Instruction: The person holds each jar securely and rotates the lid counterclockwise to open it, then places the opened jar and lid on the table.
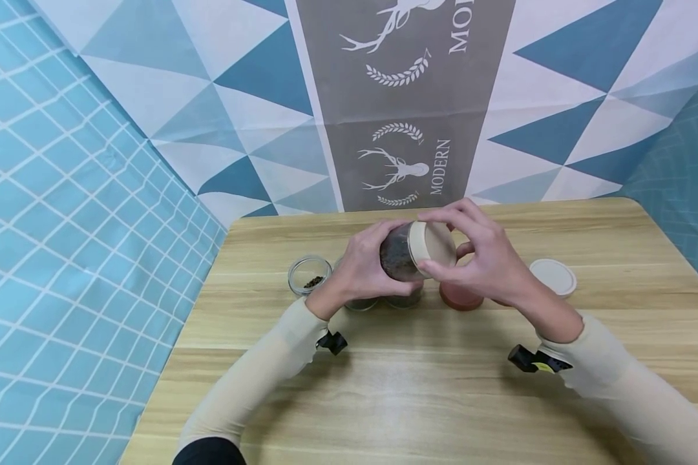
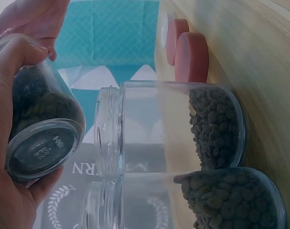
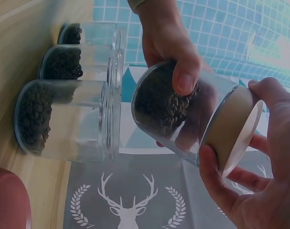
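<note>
Up above the table, the left hand [image 1: 362,263] grips a glass jar [image 1: 397,253] round its body. Dark pellets lie inside it, seen through the glass in the right wrist view. The jar is tilted, its base toward the left hand's side. The right hand [image 1: 491,255] holds the cream lid [image 3: 230,126] at the jar's mouth, thumb and fingers spread round the rim. Whether the lid is fully seated I cannot tell. Below the hands stand three lidless glass jars in a row, including a near jar [image 3: 63,119], each partly filled with dark pellets.
Right of the jars, red lids [image 1: 461,298] lie on the wooden table [image 1: 384,400]; the left wrist view shows two. Farther right is a white lid [image 1: 552,278]. The leftmost open jar [image 1: 309,274] is beside the left wrist. Patterned cloth [image 1: 407,103] hangs behind the table.
</note>
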The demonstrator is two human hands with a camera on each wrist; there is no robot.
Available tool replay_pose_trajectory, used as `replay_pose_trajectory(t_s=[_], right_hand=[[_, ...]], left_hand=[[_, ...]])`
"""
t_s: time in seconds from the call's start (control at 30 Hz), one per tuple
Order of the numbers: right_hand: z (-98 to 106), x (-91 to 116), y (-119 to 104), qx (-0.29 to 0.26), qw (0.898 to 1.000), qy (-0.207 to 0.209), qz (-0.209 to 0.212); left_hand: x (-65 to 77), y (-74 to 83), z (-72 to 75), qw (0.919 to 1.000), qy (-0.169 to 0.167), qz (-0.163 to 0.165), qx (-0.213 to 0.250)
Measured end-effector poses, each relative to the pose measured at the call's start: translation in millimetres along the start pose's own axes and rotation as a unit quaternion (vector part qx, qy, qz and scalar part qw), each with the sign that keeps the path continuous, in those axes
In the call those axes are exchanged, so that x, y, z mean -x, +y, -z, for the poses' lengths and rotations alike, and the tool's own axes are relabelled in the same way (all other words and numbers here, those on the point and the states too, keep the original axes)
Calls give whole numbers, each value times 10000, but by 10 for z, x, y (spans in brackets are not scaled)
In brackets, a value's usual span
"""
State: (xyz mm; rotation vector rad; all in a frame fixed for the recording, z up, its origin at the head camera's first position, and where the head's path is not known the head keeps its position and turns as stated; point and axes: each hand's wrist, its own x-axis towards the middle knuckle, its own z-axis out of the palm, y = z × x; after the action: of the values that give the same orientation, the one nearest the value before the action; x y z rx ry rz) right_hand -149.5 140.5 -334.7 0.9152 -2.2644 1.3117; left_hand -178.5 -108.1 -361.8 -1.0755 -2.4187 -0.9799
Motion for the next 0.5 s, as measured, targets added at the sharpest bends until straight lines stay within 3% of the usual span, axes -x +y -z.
replay_pose_trajectory(t_s=[0.13,0.27,0.5], right_hand=[[25,-12,16,38,9997,-70,230],[71,-40,75,231,9957,-240,869],[124,-106,185,623,9635,-354,2578]], left_hand=[[-7,-5,5,10000,-34,-24,-2],[-9,-10,13,10000,-93,5,34],[-4,-2,36,9998,-185,-49,90]])
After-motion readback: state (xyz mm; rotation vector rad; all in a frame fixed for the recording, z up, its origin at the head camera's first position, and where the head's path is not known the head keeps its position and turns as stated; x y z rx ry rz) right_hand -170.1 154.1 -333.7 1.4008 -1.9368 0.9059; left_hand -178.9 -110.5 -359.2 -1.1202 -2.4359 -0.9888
